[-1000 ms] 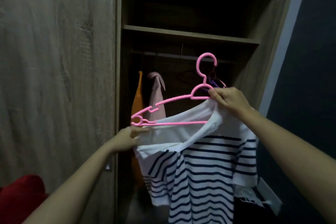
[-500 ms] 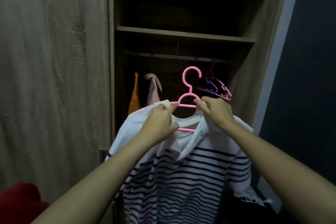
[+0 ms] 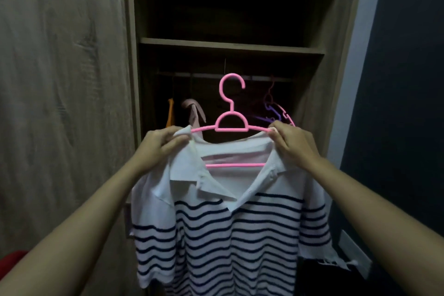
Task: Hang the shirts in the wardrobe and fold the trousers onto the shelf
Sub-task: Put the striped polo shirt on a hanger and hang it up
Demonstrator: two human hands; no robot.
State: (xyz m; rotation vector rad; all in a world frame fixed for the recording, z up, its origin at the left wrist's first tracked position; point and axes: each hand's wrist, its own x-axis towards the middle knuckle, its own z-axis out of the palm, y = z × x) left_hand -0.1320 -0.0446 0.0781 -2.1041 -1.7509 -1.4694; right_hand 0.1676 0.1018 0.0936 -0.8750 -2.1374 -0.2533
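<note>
shirt (image 3: 228,235): white with dark stripes and a white collar, draped on the pink hanger and held up in front of the open wardrobe; body hanging down between the two forearms, collar spread open toward the camera.
hanger (image 3: 231,130): pink plastic, upright and level, arms tucked inside the neck of the shirt, lower bar showing through the open collar; hook overlapping the rail in this view, but cannot tell whether it touches.
left grip (image 3: 158,149): fingers curled, thumb and fingers pinching the shirt at the shoulder on its own side, just where the hanger arm goes under the cloth.
right grip (image 3: 294,145): fingers curled, fingertips pinching the shirt's edge against the other arm of the hanger.
wardrobe (image 3: 334,31): wood-grain sides, dark inside.
shelf (image 3: 230,45): wooden board across the wardrobe, above the rail; too dark above it to read.
rail (image 3: 206,75): thin bar just under the shelf.
orange garment (image 3: 170,113): hanging at the left end of the rail, lower part hidden behind the left grip.
pink garment (image 3: 195,113): just beside the orange garment, on its right.
purple hanger (image 3: 272,109): hanging toward the right — partly behind the right grip.
door (image 3: 64,79): wood-grain panel filling the left of the view.
red thing (image 3: 10,257): lower left corner, too cut off to name.
wall (image 3: 408,103): dark blue, right of the wardrobe.
</note>
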